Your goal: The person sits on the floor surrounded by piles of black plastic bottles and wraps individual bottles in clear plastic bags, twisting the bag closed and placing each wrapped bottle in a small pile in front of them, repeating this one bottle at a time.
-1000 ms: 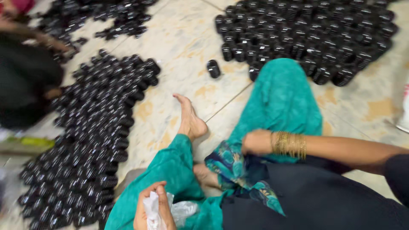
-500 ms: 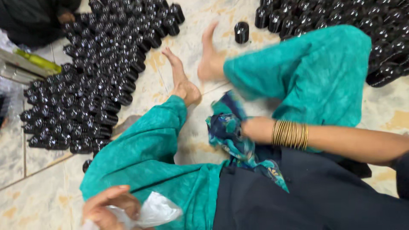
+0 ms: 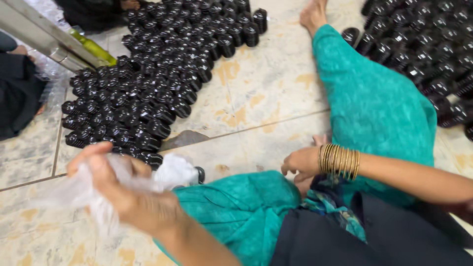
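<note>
I sit on a tiled floor in teal trousers (image 3: 374, 108). My left hand (image 3: 123, 192) is raised at the lower left, blurred, gripping a crumpled clear plastic bag (image 3: 167, 172). My right hand (image 3: 300, 162), with gold bangles (image 3: 339, 161) on the wrist, rests loosely curled between my knees, holding nothing that I can see. A large batch of small black glossy jars (image 3: 162, 79) lies on the floor just beyond my left hand. Another batch of black jars (image 3: 428, 44) sits at the upper right, past my right leg.
A metal bar (image 3: 39, 34) and a green object (image 3: 93, 49) lie at the upper left. Another person in dark clothing (image 3: 19, 93) sits at the left edge. One single black jar (image 3: 199, 175) lies by my left knee. Beige floor tile (image 3: 266, 98) shows between the jar batches.
The view has swung left and down. My left hand has risen with the plastic bag and spread it out. My right hand stays between my legs.
</note>
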Motion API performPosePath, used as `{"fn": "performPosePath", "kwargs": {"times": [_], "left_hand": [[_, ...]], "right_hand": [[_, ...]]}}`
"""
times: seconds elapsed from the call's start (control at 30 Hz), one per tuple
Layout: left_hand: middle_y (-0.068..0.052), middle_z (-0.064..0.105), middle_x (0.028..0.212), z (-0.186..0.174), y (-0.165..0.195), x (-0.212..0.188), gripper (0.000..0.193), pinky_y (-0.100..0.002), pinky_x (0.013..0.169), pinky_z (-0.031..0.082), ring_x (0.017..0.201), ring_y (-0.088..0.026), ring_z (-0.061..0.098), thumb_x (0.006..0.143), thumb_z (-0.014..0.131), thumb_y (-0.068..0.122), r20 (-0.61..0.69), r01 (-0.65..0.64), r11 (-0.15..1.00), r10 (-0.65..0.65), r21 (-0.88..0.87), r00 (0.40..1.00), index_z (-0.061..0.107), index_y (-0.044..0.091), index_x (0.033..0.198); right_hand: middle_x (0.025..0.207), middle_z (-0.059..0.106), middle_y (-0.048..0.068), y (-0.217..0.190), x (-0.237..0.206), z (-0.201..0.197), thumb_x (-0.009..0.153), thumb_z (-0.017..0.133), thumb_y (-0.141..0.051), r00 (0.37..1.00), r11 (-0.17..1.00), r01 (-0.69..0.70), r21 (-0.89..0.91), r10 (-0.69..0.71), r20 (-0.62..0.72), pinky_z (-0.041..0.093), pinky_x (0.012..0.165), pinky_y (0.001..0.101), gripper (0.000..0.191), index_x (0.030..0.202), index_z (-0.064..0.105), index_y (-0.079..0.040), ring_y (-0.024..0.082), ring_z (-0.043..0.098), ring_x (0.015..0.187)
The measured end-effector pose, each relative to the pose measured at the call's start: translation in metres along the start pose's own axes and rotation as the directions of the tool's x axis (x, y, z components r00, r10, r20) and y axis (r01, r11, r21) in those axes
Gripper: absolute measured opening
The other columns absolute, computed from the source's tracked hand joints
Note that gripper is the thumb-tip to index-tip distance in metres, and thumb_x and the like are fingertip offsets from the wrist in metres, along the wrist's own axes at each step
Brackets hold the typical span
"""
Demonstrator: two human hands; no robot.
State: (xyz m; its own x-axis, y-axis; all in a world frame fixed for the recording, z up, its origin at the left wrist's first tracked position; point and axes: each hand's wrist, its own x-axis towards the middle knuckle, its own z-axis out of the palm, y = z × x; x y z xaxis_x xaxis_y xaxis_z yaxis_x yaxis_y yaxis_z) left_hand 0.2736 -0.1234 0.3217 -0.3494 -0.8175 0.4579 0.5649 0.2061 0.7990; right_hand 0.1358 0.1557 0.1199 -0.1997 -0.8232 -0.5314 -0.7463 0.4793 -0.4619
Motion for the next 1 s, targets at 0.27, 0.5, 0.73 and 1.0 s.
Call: {"fn": "performPosePath", "kwargs": {"times": [0.27, 0.5, 0.73, 1.0], "left_hand": [[-0.005, 0.063, 0.098, -0.076, -0.260, 0.072, 0.029, -0.035, 0.074, 0.053, 0.084, -0.019, 0.064, 0.090, 0.062, 0.030, -0.497, 0.457, 0.821, -0.571, -0.342, 0.653, 0.066, 0.003, 0.101], [-0.007, 0.068, 0.107, -0.130, -0.373, 0.066, 0.028, -0.038, 0.092, 0.054, 0.099, -0.022, 0.067, 0.088, 0.064, 0.024, -0.255, 0.637, 0.568, -0.816, -0.521, 0.519, 0.066, 0.003, 0.106], [-0.007, 0.066, 0.106, -0.095, -0.374, 0.082, 0.030, -0.037, 0.088, 0.053, 0.101, -0.020, 0.063, 0.096, 0.060, 0.033, -0.128, 0.710, 0.469, -0.868, -0.525, 0.479, 0.066, 0.006, 0.108], [-0.006, 0.060, 0.096, -0.057, -0.379, 0.063, 0.038, -0.035, 0.081, 0.050, 0.091, -0.018, 0.059, 0.103, 0.052, 0.041, 0.003, 0.800, 0.452, -0.870, -0.395, 0.493, 0.063, 0.005, 0.104]], "right_hand": [[0.130, 0.056, 0.013, 0.016, 0.203, -0.108, 0.086, 0.073, -0.025, 0.906, 0.959, 0.239, -0.151, -0.276, -0.320, 0.055, 0.088, 0.0456, 0.053, 0.133, 0.054, -0.014, 0.035, 0.062, 0.113], [0.135, 0.053, 0.016, -0.011, 0.394, -0.233, 0.085, 0.073, -0.025, 0.738, 0.961, 0.140, -0.238, -0.261, -0.622, 0.057, 0.078, 0.0485, 0.065, 0.142, 0.044, -0.015, 0.038, 0.066, 0.101], [0.129, 0.054, 0.013, -0.004, 0.486, -0.245, 0.090, 0.070, -0.020, 0.768, 0.966, -0.072, -0.248, -0.105, -0.632, 0.056, 0.065, 0.0482, 0.048, 0.133, 0.050, -0.020, 0.037, 0.070, 0.077], [0.137, 0.051, 0.009, 0.037, 0.371, -0.203, 0.082, 0.067, -0.014, 0.916, 0.968, 0.088, -0.233, -0.171, -0.362, 0.057, 0.060, 0.0478, 0.044, 0.123, 0.052, -0.021, 0.036, 0.071, 0.077]]}}
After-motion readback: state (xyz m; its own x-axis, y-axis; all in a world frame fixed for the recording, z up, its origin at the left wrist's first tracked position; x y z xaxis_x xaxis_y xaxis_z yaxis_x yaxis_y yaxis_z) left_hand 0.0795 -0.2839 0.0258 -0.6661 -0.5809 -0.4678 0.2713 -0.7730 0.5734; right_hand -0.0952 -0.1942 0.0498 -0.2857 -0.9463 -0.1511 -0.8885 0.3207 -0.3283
